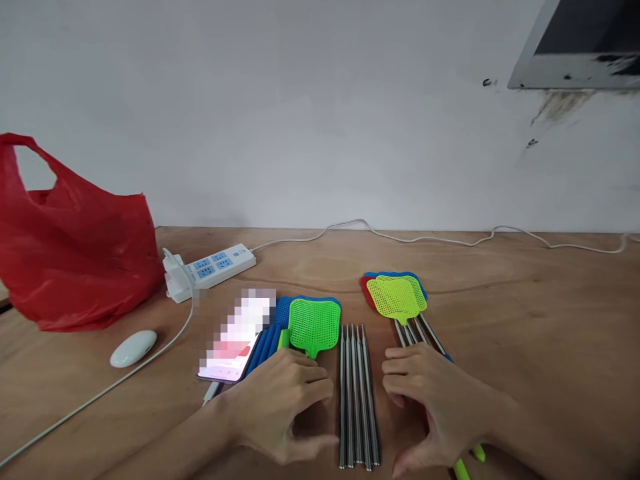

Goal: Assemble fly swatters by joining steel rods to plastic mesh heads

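Several thin metal rods [357, 400] lie side by side on the wooden table, between my two hands. My left hand [285, 403] is just left of them, fingers bent and thumb apart, with nothing visible in its grasp. Beyond it lie a green fly swatter head [314, 325], blue ones under it, and several blue handles [266, 347]. On the other side, my right hand [433, 400] rests over the metal shafts of a pile of fly swatters, thumb and fingers apart. That pile has a yellow-green head [397, 298] on top of red and blue ones; its handles are partly hidden.
A lit smartphone [233, 357] lies left of the blue handles. Farther left are a white mouse-shaped object [133, 349], a white power strip [215, 268] and a red plastic bag [80, 260]. A white cable [430, 241] runs along the wall.
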Demonstrator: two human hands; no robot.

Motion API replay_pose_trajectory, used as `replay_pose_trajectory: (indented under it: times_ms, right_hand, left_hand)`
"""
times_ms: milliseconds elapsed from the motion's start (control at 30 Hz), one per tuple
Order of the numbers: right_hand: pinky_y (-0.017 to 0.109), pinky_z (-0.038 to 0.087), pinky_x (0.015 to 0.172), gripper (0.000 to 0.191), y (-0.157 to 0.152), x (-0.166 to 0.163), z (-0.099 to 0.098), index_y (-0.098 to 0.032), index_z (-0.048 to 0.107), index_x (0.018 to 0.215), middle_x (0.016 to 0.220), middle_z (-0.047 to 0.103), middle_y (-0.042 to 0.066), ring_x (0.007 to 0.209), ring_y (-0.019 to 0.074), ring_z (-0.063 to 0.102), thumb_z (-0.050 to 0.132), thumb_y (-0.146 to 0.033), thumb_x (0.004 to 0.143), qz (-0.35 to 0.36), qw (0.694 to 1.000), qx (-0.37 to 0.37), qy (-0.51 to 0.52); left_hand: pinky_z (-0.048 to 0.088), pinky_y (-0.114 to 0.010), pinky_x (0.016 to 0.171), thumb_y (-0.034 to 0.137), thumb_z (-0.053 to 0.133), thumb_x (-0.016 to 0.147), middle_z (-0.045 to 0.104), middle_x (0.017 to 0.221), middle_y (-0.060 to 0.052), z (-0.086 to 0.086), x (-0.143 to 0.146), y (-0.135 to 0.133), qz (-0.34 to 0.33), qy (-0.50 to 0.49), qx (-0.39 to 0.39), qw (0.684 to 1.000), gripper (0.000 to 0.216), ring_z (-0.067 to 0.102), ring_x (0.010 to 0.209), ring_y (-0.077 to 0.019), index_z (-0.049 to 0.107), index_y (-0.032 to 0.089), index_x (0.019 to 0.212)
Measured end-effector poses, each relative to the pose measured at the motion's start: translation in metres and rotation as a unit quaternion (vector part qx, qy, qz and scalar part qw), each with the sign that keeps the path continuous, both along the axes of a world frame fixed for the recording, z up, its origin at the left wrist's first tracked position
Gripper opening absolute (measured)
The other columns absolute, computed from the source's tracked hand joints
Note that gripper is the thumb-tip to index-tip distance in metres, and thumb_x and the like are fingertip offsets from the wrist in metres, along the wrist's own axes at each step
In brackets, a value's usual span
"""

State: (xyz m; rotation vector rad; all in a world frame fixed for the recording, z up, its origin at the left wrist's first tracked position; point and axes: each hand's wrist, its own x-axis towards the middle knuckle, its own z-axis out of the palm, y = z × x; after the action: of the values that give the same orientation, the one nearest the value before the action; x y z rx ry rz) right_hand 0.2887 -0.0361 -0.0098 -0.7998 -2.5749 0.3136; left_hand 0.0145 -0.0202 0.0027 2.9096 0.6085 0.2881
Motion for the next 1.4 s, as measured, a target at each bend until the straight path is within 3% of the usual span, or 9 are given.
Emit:
replay_pose_trajectory:
  times_ms: [100, 200, 533, 800, 1067, 1267, 1400]
  right_hand:
    - [0.032, 0.025, 0.057, 0.055, -0.007, -0.008, -0.006, -0.021, 0.048, 0.062, 0.062, 0.057, -0.001, 0.062, 0.0165, 0.049, 0.068, -0.073, 0.067, -0.006, 1.0, 0.006, -0.009]
    - [0.032, 0.025, 0.058, 0.052, -0.009, -0.013, -0.009, -0.021, 0.053, 0.065, 0.066, 0.061, 0.0, 0.065, 0.0179, 0.053, 0.072, -0.069, 0.063, -0.025, 0.999, 0.0, -0.034]
    - [0.032, 0.031, 0.064, 0.032, -0.005, -0.009, 0.006, -0.02, 0.056, 0.079, 0.081, 0.063, 0.001, 0.077, 0.0196, 0.057, 0.075, -0.044, 0.071, -0.067, 0.993, -0.056, -0.075]
    - [0.031, 0.03, 0.063, 0.044, -0.004, -0.009, 0.003, -0.02, 0.054, 0.079, 0.08, 0.063, 0.0, 0.077, 0.0194, 0.057, 0.079, -0.055, 0.068, -0.058, 0.995, -0.053, -0.064]
    - [0.031, 0.031, 0.063, 0.037, -0.005, -0.013, 0.003, -0.021, 0.053, 0.077, 0.08, 0.062, 0.0, 0.076, 0.019, 0.057, 0.076, -0.049, 0.072, -0.075, 0.993, -0.05, -0.073]
    - [0.032, 0.032, 0.064, 0.049, -0.009, -0.016, 0.003, -0.021, 0.054, 0.078, 0.081, 0.064, 0.001, 0.077, 0.0212, 0.059, 0.079, -0.061, 0.064, -0.083, 0.993, -0.047, -0.065]
    - [0.032, 0.033, 0.065, 0.038, -0.013, -0.018, 0.001, -0.021, 0.053, 0.078, 0.081, 0.064, 0.001, 0.078, 0.0212, 0.059, 0.075, -0.051, 0.07, -0.103, 0.991, -0.044, -0.069]
  left_hand:
    - [0.032, -0.033, 0.055, 0.068, 0.058, 0.082, 0.061, 0.065, 0.001, -0.006, 0.004, -0.002, -0.003, -0.022, 0.014, 1.0, 0.048, 0.056, 0.057, -0.0191, 0.05, 0.021, 0.072]
    - [0.032, -0.033, 0.055, 0.071, 0.051, 0.086, 0.062, 0.065, 0.001, -0.01, 0.008, -0.004, 0.009, -0.032, 0.025, 0.999, 0.051, 0.058, 0.056, -0.019, 0.05, 0.021, 0.074]
    - [0.037, -0.031, 0.062, 0.057, 0.071, 0.081, 0.071, 0.079, -0.002, -0.007, 0.011, -0.009, 0.046, 0.012, 0.017, 0.999, 0.04, 0.067, 0.07, -0.0227, 0.058, 0.019, 0.088]
    - [0.039, -0.032, 0.062, 0.067, 0.062, 0.083, 0.071, 0.079, -0.003, -0.011, 0.014, -0.01, 0.066, 0.003, 0.012, 0.998, 0.048, 0.066, 0.069, -0.024, 0.056, 0.019, 0.087]
    - [0.04, -0.031, 0.063, 0.054, 0.063, 0.087, 0.07, 0.079, -0.004, -0.012, 0.015, -0.01, 0.088, -0.006, -0.005, 0.996, 0.035, 0.066, 0.069, -0.0235, 0.056, 0.019, 0.087]
    - [0.043, -0.033, 0.069, 0.055, 0.065, 0.086, 0.072, 0.085, -0.005, -0.009, 0.01, -0.009, 0.086, 0.004, -0.034, 0.996, 0.037, 0.068, 0.075, -0.0256, 0.057, 0.019, 0.096]
    - [0.043, -0.032, 0.069, 0.047, 0.065, 0.086, 0.072, 0.087, -0.005, -0.008, 0.009, -0.01, 0.086, 0.005, -0.048, 0.995, 0.03, 0.068, 0.077, -0.0255, 0.056, 0.02, 0.096]
